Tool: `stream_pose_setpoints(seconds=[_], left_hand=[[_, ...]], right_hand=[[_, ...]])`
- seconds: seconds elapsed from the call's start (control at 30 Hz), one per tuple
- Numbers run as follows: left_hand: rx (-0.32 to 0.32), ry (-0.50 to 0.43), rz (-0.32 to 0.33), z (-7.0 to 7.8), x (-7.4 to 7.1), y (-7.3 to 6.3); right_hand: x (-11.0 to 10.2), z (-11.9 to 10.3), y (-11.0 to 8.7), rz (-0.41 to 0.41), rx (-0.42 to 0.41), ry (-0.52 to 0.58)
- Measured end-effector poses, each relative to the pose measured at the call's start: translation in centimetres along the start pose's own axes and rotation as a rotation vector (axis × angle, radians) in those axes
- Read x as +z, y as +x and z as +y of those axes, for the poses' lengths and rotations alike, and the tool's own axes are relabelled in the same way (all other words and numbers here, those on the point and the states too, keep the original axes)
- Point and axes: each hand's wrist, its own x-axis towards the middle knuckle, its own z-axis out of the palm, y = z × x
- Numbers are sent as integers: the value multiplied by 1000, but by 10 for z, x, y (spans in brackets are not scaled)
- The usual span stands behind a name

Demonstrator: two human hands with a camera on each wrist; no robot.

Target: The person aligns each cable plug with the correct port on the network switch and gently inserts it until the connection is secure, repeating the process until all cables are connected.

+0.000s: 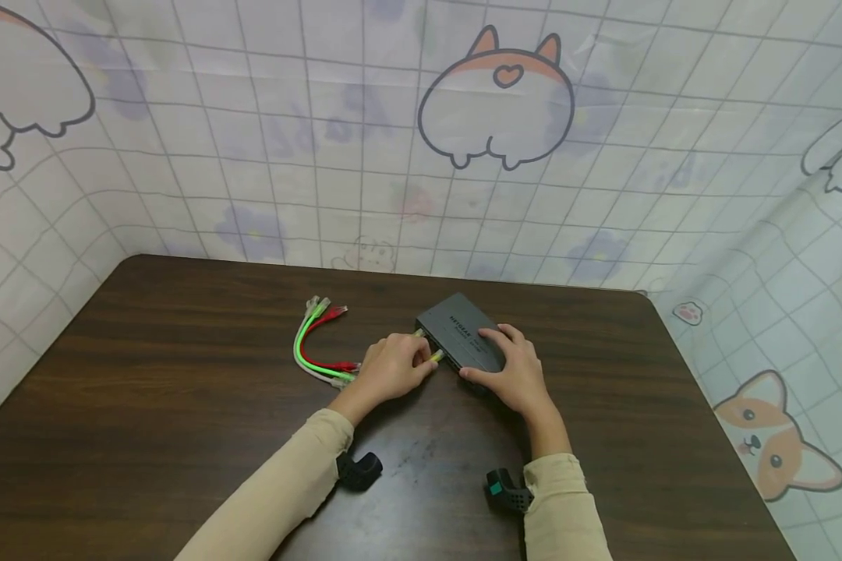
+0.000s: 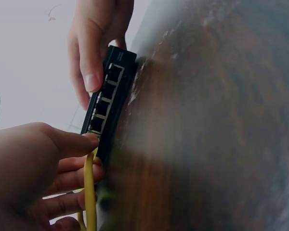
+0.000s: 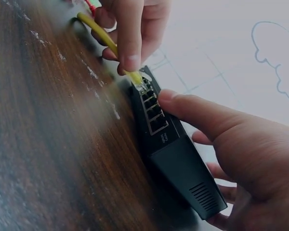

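Observation:
A dark grey Netgear network switch (image 1: 456,323) lies on the table, its row of ports (image 2: 106,101) facing left. My right hand (image 1: 515,374) holds it by the near right part, thumb at the port-side edge and fingers over the top and far side. My left hand (image 1: 393,366) pinches a yellow network cable (image 3: 100,33) near its clear plug (image 3: 140,85), which is at a port; how deep it sits I cannot tell. Several ports beside it hold no plug. A second yellow strand shows behind the left fingers, largely hidden.
Left of the switch lie a green cable (image 1: 331,374), a red cable (image 1: 331,315) and a white cable (image 1: 313,373), curved together. The brown table (image 1: 147,374) meets a patterned curtain (image 1: 365,156) at the back. Black wrist devices (image 1: 361,471) are worn on both arms.

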Motion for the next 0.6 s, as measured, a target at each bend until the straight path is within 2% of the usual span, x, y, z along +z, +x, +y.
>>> stream_pose_setpoints(seconds=[0.13,0.33,0.6], left_hand=[[0,-3,-8,-2,-3,1],[-10,-38,34,-5,-11,0],[-22,-90,29,-10,-20,-1]], right_hand=[[0,2,0,-5,0,2],[0,1,1,-11,-1,12],[0,2,1,-15,-5,13]])
